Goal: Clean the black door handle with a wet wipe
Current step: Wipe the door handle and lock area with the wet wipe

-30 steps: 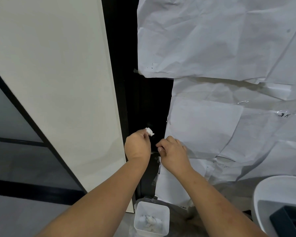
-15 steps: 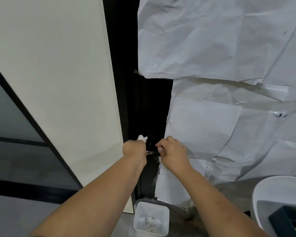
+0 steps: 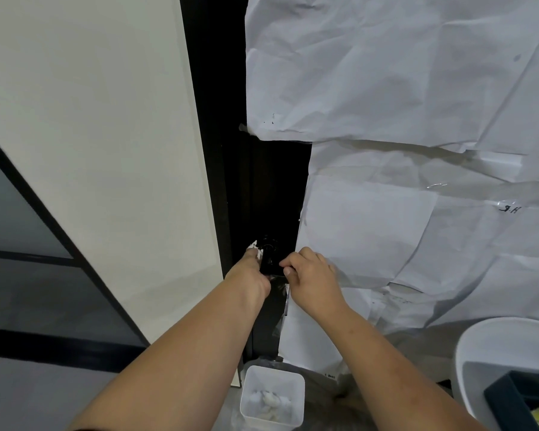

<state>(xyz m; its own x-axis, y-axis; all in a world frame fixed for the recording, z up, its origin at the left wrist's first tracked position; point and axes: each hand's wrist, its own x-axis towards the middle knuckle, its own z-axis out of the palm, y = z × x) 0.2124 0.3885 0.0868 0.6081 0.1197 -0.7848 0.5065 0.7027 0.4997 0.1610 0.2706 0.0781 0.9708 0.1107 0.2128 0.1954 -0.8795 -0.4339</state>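
The black door handle [image 3: 267,256] barely stands out against the dark door [image 3: 255,194], and most of the wet wipe [image 3: 254,246] is hidden inside the left hand [image 3: 252,272], with only a white scrap showing at the fingertips. That hand's fingers are curled around the wipe, pressing it against the left side of the handle, while the right hand [image 3: 308,279] grips the handle's lower right end with curled fingers. Crumpled white paper [image 3: 402,88] covers the door to the right, a pale wall panel [image 3: 106,150] stands left, and a small white container [image 3: 273,396] holding crumpled white pieces sits on the floor below, with a white tub [image 3: 479,346] cut off at the lower right corner.
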